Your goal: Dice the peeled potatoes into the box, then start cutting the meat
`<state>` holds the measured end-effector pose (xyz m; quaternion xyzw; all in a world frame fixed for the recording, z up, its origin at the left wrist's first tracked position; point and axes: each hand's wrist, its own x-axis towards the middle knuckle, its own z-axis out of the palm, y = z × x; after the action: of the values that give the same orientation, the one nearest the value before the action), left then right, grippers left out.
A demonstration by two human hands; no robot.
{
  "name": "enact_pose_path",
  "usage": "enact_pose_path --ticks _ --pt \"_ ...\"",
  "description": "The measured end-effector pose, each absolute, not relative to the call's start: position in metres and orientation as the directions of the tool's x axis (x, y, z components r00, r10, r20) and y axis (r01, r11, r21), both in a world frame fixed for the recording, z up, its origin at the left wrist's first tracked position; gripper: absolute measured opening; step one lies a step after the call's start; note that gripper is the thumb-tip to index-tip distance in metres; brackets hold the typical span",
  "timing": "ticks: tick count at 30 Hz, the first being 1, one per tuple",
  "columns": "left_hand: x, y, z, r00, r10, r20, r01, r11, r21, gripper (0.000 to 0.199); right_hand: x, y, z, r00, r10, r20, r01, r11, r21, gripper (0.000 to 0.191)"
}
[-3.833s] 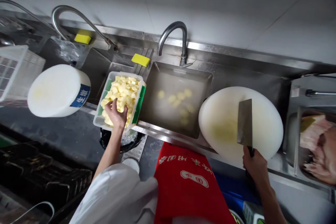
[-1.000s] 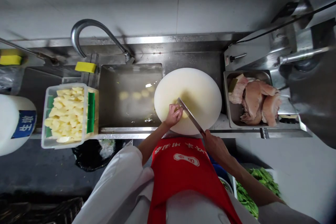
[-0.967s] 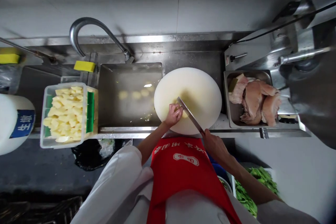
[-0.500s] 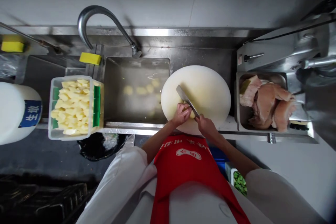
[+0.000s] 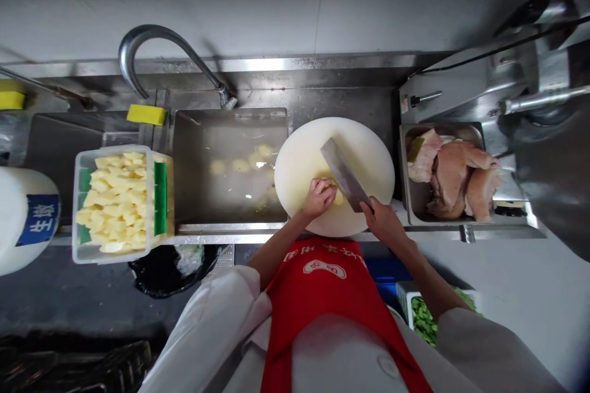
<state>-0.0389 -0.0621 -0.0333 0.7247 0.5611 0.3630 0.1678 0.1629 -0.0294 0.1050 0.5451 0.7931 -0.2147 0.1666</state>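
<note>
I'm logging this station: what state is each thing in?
Left hand: curled on yellow food.
Cleaver: in the right hand.
Cutting board: yellowish in places.
Tub: uncovered, heaped with cut pieces.
Sink: holding cloudy water, submerged pieces.
Faucet: no stream visible.
Metal tray: uncovered, holding raw meat.

A blue label (image 5: 39, 219) reading "生墩" marks the block (image 5: 18, 196) at my left; white characters cross my apron (image 5: 327, 301), only partly legible.

1 L hand (image 5: 320, 198), 1 R hand (image 5: 381, 220), 1 cleaver (image 5: 344, 172), 2 wht chopping blocks (image 5: 369, 156), 2 ylw sponges (image 5: 146, 114), 2 sinks (image 5: 198, 206), 1 plastic tub (image 5: 148, 202), 1 steel pan (image 5: 416, 198), 1 apron (image 5: 327, 304). Potato chunks (image 5: 117, 196) in tub: dozens, can't get exact ct. Peeled potatoes (image 5: 240, 165) in sink: approx 5+, murky. Meat pcs (image 5: 450, 172): 3+, overlapping.
</note>
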Motion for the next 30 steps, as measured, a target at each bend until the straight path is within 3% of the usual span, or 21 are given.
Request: enact_pose_path --ticks 2,7,10,13,18,25,27,30 --pt "-0.039 -0.053 -0.025 0.106 0.931 0.349 0.677 -0.324 0.661 0.024 0.169 -0.030 0.109 -0.287 0.851 -0.440 0.957 0.272 -0.099 0.037" --pt "-0.043 -0.018 0.012 -0.170 0.896 0.409 0.679 -0.195 0.708 0.020 0.167 -0.030 0.086 -0.212 0.913 -0.348 0.974 0.225 -0.002 0.045" --pt "-0.035 0.015 0.025 0.136 0.914 0.382 0.653 -0.373 0.660 0.015 0.161 -0.027 0.061 -0.190 0.898 -0.398 0.977 0.211 0.009 0.054" --pt "-0.022 0.043 0.018 0.431 0.870 0.241 0.620 -0.479 0.622 0.018 0.157 -0.028 0.044 -0.164 0.886 -0.433 0.981 0.193 0.025 0.057" --pt "-0.009 0.058 -0.011 0.471 0.862 0.189 0.648 -0.483 0.588 0.011 0.151 -0.031 0.034 -0.215 0.862 -0.459 0.970 0.244 0.005 0.059" --pt "0.010 0.083 0.002 0.247 0.946 0.212 0.658 -0.324 0.680 0.008 0.139 -0.036 0.055 -0.204 0.825 -0.528 0.976 0.215 -0.042 0.051" --pt "-0.001 0.088 0.025 0.123 0.944 0.307 0.606 -0.316 0.730 0.006 0.146 -0.038 0.069 -0.193 0.817 -0.544 0.980 0.183 -0.073 0.039" --pt "-0.033 0.072 0.063 -0.219 0.838 0.499 0.559 -0.311 0.769 0.009 0.161 -0.041 0.088 -0.217 0.806 -0.551 0.976 0.173 -0.132 0.040"
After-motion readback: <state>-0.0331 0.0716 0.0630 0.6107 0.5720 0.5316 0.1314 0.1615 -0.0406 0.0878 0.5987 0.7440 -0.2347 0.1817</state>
